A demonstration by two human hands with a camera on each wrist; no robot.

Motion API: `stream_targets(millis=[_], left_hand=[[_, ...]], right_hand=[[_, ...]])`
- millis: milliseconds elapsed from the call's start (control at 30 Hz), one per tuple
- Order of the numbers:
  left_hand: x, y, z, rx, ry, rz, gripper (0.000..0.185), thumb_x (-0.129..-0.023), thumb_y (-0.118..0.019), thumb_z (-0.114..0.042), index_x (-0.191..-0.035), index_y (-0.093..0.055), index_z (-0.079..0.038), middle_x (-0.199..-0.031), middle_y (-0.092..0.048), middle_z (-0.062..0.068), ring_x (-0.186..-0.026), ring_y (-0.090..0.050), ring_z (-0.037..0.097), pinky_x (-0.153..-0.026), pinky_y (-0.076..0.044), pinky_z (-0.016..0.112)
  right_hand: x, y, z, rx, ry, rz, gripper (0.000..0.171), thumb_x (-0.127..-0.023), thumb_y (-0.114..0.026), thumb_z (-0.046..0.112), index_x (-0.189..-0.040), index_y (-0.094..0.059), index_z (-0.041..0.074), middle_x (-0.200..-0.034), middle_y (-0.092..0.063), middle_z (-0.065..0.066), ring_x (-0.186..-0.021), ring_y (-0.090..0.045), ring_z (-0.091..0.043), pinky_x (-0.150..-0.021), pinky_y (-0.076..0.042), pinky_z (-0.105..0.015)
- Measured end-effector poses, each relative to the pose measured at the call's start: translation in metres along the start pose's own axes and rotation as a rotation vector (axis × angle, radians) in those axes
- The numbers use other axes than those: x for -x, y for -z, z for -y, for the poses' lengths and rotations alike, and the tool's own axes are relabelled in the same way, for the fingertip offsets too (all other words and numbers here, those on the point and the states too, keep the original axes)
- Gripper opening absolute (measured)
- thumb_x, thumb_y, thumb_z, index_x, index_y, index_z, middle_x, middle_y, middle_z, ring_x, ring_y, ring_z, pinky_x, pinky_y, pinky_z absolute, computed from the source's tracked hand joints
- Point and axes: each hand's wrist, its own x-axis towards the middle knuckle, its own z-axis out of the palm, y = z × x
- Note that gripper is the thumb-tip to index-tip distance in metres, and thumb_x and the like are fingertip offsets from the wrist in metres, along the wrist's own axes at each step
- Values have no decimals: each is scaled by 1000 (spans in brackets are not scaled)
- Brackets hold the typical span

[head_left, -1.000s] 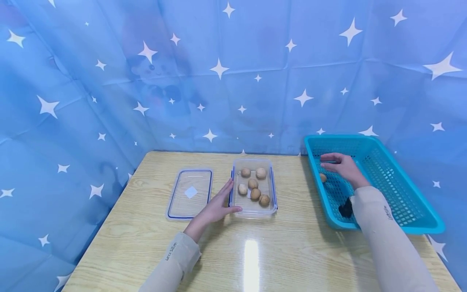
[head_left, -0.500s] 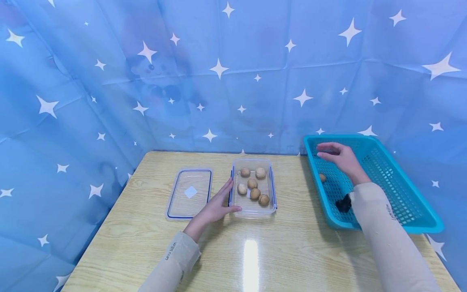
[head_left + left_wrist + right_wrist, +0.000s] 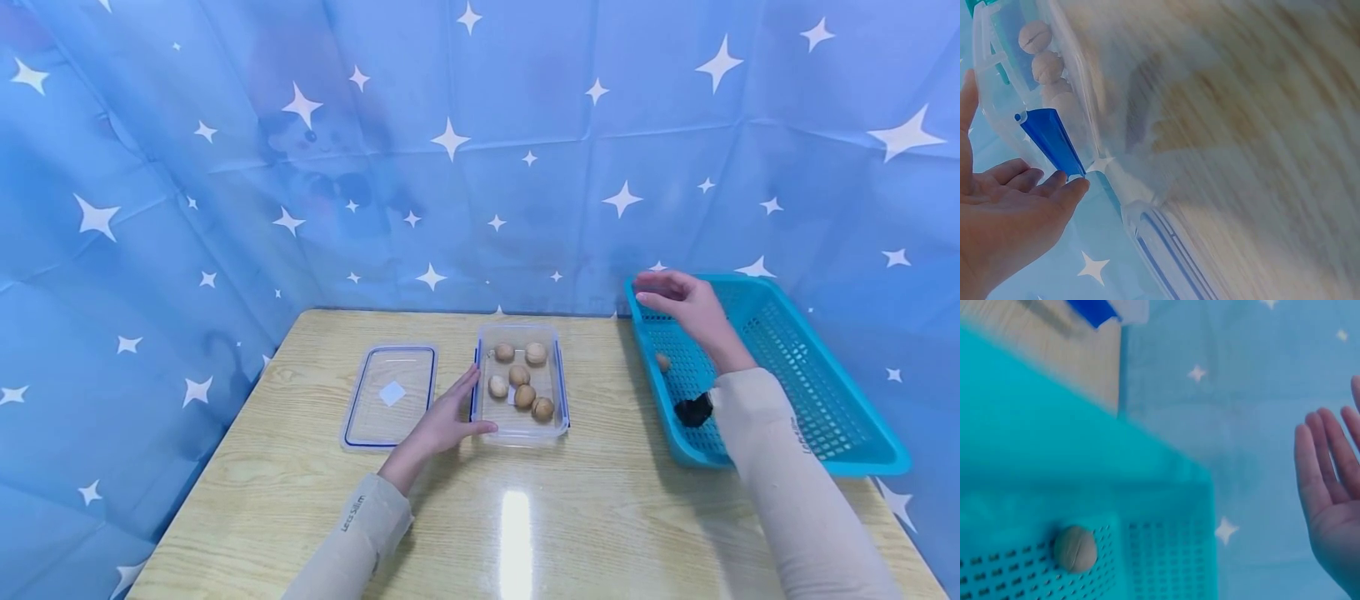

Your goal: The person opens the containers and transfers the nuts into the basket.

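My left hand (image 3: 442, 423) rests against the left side of a clear plastic food container (image 3: 552, 427), its fingers along the wall and its thumb at the near corner. In the left wrist view the fingertips touch near a blue clip (image 3: 1054, 140). Several walnuts (image 3: 525, 396) lie inside the container. On the right, my right hand (image 3: 690, 310) is above the far left corner of a turquoise plastic basket (image 3: 832, 358), fingers extended, with nothing visible between thumb and fingers. One walnut (image 3: 1075, 549) sits on the basket floor by its left wall.
The container's clear lid (image 3: 377, 421) with a blue seal lies flat on the wooden table (image 3: 450, 533), left of the container. A blue curtain with white stars (image 3: 540, 208) hangs behind the table. A black object (image 3: 693, 410) shows at the right cuff.
My right hand has risen from inside the basket and moved left and away from me, toward the far left corner. The left hand and the container have stayed in place.
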Motion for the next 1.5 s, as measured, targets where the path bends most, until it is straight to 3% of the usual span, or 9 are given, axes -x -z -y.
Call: stream_targets(millis=[100,167,367,700,1000,1233,1333,1500], left_hand=[[-1,0,0,-4,2,-1,96,-85,-79,-33,-160,-21,-13,-169,-12,0,-154,-18,32,-126,-19,53],[-1,0,0,-9,1,0,96,-85,-78,-33,-160,-21,-14,-169,-12,2,-154,-19,32,-126,-19,53],[0,3,-2,6,-12,6,96,-86,-78,-32,-159,-20,-11,-169,-12,4,-154,-20,34,-125,-20,55],[1,3,-3,15,-7,7,96,-86,-78,-32,-159,-20,-11,-169,-12,3,-154,-20,33,-126,-20,54],[1,3,-3,23,6,4,96,-86,-78,-31,-160,-20,-13,-169,-11,0,-154,-18,33,-126,-19,55],[2,4,-3,25,0,3,96,-85,-79,-30,-159,-21,-11,-169,-11,1,-154,-19,34,-125,-19,56],[2,4,-3,27,-8,7,96,-85,-79,-30,-159,-21,-10,-169,-12,3,-154,-19,35,-125,-20,56],[2,3,-3,22,-20,8,95,-86,-78,-30,-159,-21,-10,-169,-13,6,-153,-20,35,-125,-21,56]], right_hand=[[-1,-6,10,-29,34,2,51,-97,-63,38,-141,-55,13,-135,-63,5,-109,-58,11,-90,-46,-8],[-1,-11,16,-49,51,4,49,-97,-63,36,-140,-56,13,-134,-64,4,-109,-60,10,-90,-46,-6],[0,-26,29,-80,87,12,47,-97,-65,34,-138,-59,12,-135,-64,-3,-108,-62,8,-90,-49,-7],[2,-51,39,-207,149,75,41,-99,-63,25,-135,-60,6,-130,-67,-1,-110,-64,2,-91,-54,-13],[3,-74,46,-220,164,127,42,-98,-64,25,-135,-59,5,-129,-67,1,-113,-64,-3,-93,-54,-15],[2,-96,49,-267,154,158,39,-97,-66,20,-132,-60,3,-119,-67,13,-111,-65,-6,-91,-55,-15],[3,-105,46,-279,167,172,39,-98,-65,19,-132,-60,1,-120,-67,10,-110,-65,-7,-92,-55,-15],[3,-121,40,-286,194,187,36,-98,-64,15,-130,-60,-1,-130,-65,-17,-112,-65,-10,-93,-54,-15]])
